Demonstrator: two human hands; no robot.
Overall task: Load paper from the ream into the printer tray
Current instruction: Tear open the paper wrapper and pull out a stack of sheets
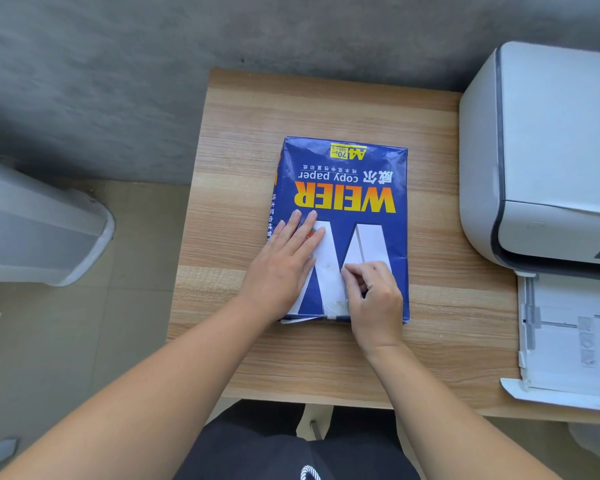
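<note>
A blue ream of copy paper (347, 188) with yellow lettering lies flat on the wooden table (243, 133). Its near end looks torn, with white paper edges showing. My left hand (284, 261) rests flat on the ream's near left part, fingers spread. My right hand (371, 296) sits on the near right part, fingertips curled and pinching at the wrapper. At the right stands a white printer (548, 150). Its paper tray (568, 337) is pulled out toward me, and I cannot tell whether paper lies in it.
A grey-white bin (39, 237) stands on the tiled floor at the left. A grey wall runs behind the table. Bare table surface lies around the ream on all sides.
</note>
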